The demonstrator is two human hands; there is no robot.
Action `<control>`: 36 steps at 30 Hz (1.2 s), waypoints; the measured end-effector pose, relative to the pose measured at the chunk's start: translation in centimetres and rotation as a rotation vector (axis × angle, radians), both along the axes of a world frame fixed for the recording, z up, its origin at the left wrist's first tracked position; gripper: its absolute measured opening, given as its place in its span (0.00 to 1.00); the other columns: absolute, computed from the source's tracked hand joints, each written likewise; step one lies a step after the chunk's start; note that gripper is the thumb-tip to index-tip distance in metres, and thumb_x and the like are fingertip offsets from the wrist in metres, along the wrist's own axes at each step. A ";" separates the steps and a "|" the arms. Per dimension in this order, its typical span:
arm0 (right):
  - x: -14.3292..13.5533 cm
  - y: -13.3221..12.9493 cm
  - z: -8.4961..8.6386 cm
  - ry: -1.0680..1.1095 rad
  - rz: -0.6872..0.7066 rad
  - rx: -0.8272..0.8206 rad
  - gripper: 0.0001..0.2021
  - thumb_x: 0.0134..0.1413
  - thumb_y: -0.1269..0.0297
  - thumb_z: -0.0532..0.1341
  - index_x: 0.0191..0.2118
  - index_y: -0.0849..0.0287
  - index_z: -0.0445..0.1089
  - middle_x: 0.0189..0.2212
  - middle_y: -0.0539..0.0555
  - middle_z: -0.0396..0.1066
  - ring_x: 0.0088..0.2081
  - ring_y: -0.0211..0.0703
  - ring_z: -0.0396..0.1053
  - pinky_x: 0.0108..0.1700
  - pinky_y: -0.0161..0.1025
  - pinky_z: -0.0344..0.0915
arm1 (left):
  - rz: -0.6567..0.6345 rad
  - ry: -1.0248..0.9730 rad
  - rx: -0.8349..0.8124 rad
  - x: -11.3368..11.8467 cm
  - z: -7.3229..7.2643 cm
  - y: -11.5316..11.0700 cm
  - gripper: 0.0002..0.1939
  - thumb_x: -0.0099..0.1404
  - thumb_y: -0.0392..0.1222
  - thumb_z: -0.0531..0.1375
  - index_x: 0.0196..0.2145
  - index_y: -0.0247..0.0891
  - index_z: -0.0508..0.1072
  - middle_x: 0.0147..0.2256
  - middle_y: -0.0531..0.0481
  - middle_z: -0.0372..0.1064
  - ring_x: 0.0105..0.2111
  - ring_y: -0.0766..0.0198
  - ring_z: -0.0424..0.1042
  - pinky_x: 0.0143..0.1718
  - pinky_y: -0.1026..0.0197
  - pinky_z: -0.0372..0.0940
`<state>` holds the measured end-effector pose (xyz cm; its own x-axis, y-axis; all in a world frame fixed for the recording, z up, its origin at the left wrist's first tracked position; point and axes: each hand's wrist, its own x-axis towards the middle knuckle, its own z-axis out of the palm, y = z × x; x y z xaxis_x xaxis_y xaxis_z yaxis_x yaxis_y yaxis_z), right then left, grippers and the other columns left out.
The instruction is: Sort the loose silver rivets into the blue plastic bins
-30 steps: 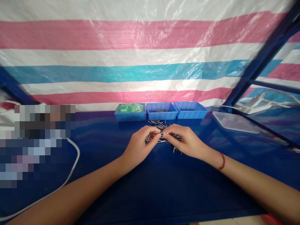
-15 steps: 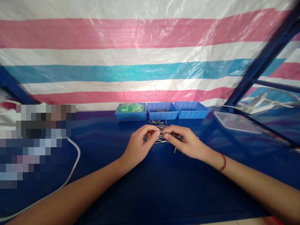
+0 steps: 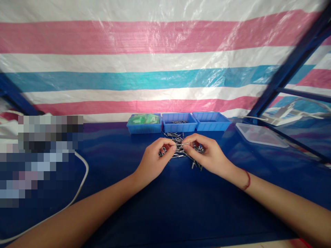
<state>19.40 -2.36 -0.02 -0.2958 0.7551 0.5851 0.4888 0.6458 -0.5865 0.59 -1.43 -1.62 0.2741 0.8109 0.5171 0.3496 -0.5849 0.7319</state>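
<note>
Metal rivets (image 3: pixel 178 138) lie in a loose pile on the blue table, partly hidden behind both hands. My left hand (image 3: pixel 158 153) is closed at the pile's left side, its thumb and forefinger pinched together; what they hold, if anything, is too small to make out. At the right side of the pile, my right hand (image 3: pixel 203 148) pinches a thin rivet (image 3: pixel 185 144) between thumb and forefinger, and the rivet points left toward the other hand. A small gap separates the two sets of fingertips.
Behind the pile stand three blue bins: the left bin (image 3: pixel 144 128) with green bags, the middle bin (image 3: pixel 179 127) with some rivets, the right bin (image 3: pixel 213 125). A translucent lid (image 3: pixel 261 135) and a white power strip (image 3: pixel 283 117) lie right; a white cable (image 3: pixel 85 172) runs left.
My right hand has moved slightly right and up, away from my left hand, and the rivet in its fingers now shows. My left hand has hardly moved.
</note>
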 end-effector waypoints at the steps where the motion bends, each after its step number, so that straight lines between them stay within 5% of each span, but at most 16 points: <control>1: 0.0 -0.1 0.1 -0.006 -0.001 0.049 0.04 0.56 0.67 0.58 0.35 0.60 0.70 0.30 0.52 0.72 0.28 0.36 0.66 0.31 0.34 0.63 | -0.008 0.011 -0.005 0.0 0.0 0.0 0.05 0.63 0.39 0.57 0.34 0.37 0.71 0.32 0.52 0.72 0.30 0.68 0.69 0.32 0.66 0.63; 6: 0.1 -0.3 0.5 -0.114 0.037 0.270 0.02 0.54 0.70 0.59 0.32 0.60 0.69 0.27 0.52 0.72 0.30 0.38 0.67 0.35 0.38 0.63 | -0.039 0.061 0.007 0.0 0.0 -0.1 0.06 0.64 0.39 0.56 0.34 0.38 0.72 0.32 0.52 0.72 0.31 0.68 0.69 0.33 0.66 0.63; 10: 0.7 0.2 0.7 -0.140 0.003 0.294 0.04 0.56 0.70 0.57 0.33 0.59 0.69 0.28 0.53 0.73 0.31 0.39 0.68 0.36 0.38 0.63 | -0.010 0.092 0.060 -0.1 0.3 0.0 0.07 0.64 0.40 0.56 0.39 0.38 0.71 0.35 0.51 0.72 0.34 0.67 0.70 0.37 0.64 0.64; 13: 2.4 1.8 0.9 -0.126 -0.177 0.297 0.05 0.56 0.67 0.57 0.34 0.59 0.70 0.30 0.53 0.73 0.30 0.39 0.68 0.35 0.37 0.63 | 0.051 0.143 0.112 -0.6 0.5 0.5 0.11 0.64 0.39 0.55 0.45 0.38 0.68 0.37 0.50 0.71 0.37 0.65 0.70 0.41 0.61 0.64; 18: 7.4 6.0 0.6 -0.161 -0.653 0.338 0.09 0.55 0.64 0.57 0.34 0.60 0.73 0.28 0.55 0.73 0.28 0.42 0.67 0.34 0.39 0.62 | 0.062 0.465 0.228 -1.5 0.4 1.4 0.10 0.65 0.40 0.54 0.42 0.40 0.72 0.43 0.48 0.70 0.45 0.59 0.66 0.48 0.53 0.59; 23: 10.6 8.6 -0.9 -0.321 -0.833 0.250 0.14 0.54 0.59 0.56 0.38 0.61 0.74 0.30 0.58 0.73 0.33 0.50 0.68 0.36 0.43 0.61 | 0.063 0.669 0.238 -1.7 -0.2 1.5 0.12 0.62 0.45 0.57 0.43 0.43 0.73 0.47 0.48 0.68 0.48 0.54 0.64 0.47 0.50 0.58; 28: 9.4 8.0 -1.2 -0.305 -0.768 0.239 0.15 0.54 0.59 0.55 0.42 0.61 0.72 0.31 0.58 0.73 0.35 0.51 0.67 0.39 0.44 0.61 | 0.051 0.684 0.210 -1.6 -0.6 1.5 0.09 0.65 0.44 0.55 0.40 0.45 0.74 0.46 0.50 0.69 0.46 0.58 0.65 0.45 0.53 0.57; 36: 3.8 3.8 -0.2 -0.287 -0.342 0.222 0.07 0.55 0.66 0.56 0.35 0.59 0.72 0.29 0.54 0.73 0.33 0.45 0.69 0.38 0.42 0.62 | 0.043 0.607 0.239 -1.3 -0.7 1.3 0.09 0.66 0.42 0.54 0.37 0.43 0.75 0.42 0.51 0.71 0.43 0.60 0.67 0.43 0.55 0.57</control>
